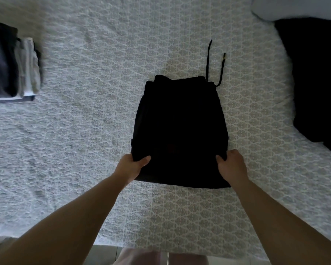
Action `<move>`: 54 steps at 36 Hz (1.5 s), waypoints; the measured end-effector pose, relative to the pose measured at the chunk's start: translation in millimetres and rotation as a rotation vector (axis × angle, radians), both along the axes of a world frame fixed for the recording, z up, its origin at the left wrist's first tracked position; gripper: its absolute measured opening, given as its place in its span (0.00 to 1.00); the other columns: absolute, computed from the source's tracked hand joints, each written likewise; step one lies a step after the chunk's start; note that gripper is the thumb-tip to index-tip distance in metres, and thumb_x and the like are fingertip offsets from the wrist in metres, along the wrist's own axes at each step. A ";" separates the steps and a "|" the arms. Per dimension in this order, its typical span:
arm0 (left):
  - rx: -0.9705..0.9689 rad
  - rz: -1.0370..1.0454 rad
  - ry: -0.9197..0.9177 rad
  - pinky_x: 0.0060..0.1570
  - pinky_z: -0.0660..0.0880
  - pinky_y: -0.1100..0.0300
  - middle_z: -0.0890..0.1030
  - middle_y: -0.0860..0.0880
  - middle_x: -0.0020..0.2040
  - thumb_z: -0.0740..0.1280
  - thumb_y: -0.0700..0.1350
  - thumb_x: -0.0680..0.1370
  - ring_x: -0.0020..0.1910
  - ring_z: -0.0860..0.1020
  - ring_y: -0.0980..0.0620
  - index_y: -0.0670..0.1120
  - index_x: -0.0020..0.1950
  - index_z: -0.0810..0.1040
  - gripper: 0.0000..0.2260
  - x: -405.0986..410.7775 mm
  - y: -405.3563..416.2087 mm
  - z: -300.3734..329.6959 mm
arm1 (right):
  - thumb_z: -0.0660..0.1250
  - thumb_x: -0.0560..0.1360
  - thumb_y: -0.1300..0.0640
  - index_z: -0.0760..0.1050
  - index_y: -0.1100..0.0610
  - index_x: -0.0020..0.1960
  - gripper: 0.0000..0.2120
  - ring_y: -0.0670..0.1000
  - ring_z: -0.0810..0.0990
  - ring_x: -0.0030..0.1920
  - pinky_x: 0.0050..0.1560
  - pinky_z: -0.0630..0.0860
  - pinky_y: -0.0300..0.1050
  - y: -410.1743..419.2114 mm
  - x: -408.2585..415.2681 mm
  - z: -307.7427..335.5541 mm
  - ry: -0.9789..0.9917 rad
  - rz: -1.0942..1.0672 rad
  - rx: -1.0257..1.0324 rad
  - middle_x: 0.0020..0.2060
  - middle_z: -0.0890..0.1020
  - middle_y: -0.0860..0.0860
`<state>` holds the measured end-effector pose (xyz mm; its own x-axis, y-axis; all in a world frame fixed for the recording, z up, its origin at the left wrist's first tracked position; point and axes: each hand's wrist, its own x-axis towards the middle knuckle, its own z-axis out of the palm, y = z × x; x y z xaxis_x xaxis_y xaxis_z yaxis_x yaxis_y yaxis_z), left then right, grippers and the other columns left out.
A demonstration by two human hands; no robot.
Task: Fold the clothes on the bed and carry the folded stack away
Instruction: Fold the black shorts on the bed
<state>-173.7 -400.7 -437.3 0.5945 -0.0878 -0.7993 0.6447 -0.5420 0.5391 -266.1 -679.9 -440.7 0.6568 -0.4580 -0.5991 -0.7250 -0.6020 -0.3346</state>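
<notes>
Item 1, your left hand [131, 166]: thumb lies on top of the fabric, the other fingers are tucked under the near left edge of the folded black drawstring garment [180, 134], grasping it

Item 2, your right hand [231, 165]: thumb on top, fingers curled round the near right edge of the same garment, grasping it

Item 3, the folded black drawstring garment: lies flat in a rough rectangle in the middle of the bed, waistband at the far end, near edge between your two hands; whether it is lifted off the cover at that edge you cannot tell

Item 4, two thin black drawstring cords [208, 60]: trail from the far right corner of the waistband onto the cover, one with a small pale tip

Item 5, white patterned textured bed cover [84, 131]: carries everything listed

Item 6, stack of folded clothes in dark grey, pale grey and white [13, 67]: at the far left of the bed, well apart from the garment, blurred

Item 7, unfolded black cloth [317, 83]: spread at the right edge of the bed

Item 8, pale pillow [294, 6]: far right corner, just beyond the black cloth
</notes>
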 end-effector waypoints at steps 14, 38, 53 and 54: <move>0.193 0.039 -0.244 0.36 0.72 0.63 0.80 0.55 0.41 0.68 0.58 0.75 0.41 0.78 0.58 0.52 0.46 0.76 0.11 0.9 21.4 -8.8 | 0.56 0.82 0.52 0.73 0.64 0.61 0.17 0.60 0.74 0.52 0.51 0.70 0.50 25.6 10.9 -0.9 -0.090 -0.075 0.040 0.58 0.71 0.61; 0.490 -0.464 -0.925 0.71 0.56 0.41 0.62 0.38 0.73 0.59 0.55 0.78 0.72 0.62 0.40 0.42 0.74 0.61 0.28 -25.3 -20.6 -15.1 | 0.66 0.75 0.54 0.73 0.60 0.64 0.20 0.64 0.71 0.63 0.62 0.68 0.60 53.3 17.9 -4.7 -0.433 0.163 -0.442 0.64 0.73 0.62; 0.667 -1.005 -0.585 0.74 0.37 0.46 0.26 0.46 0.73 0.28 0.67 0.74 0.74 0.30 0.46 0.54 0.72 0.25 0.31 -18.6 0.5 -52.1 | 0.45 0.79 0.41 0.57 0.56 0.76 0.30 0.56 0.56 0.75 0.73 0.54 0.56 25.0 -14.9 -37.7 -0.103 0.644 -0.340 0.76 0.57 0.52; 0.672 -1.000 -0.613 0.74 0.37 0.46 0.28 0.45 0.74 0.29 0.66 0.74 0.75 0.32 0.46 0.53 0.73 0.28 0.31 -17.1 -3.0 -48.3 | 0.45 0.79 0.41 0.59 0.57 0.75 0.30 0.56 0.58 0.75 0.73 0.55 0.57 22.6 -13.8 -37.0 -0.094 0.654 -0.347 0.75 0.59 0.53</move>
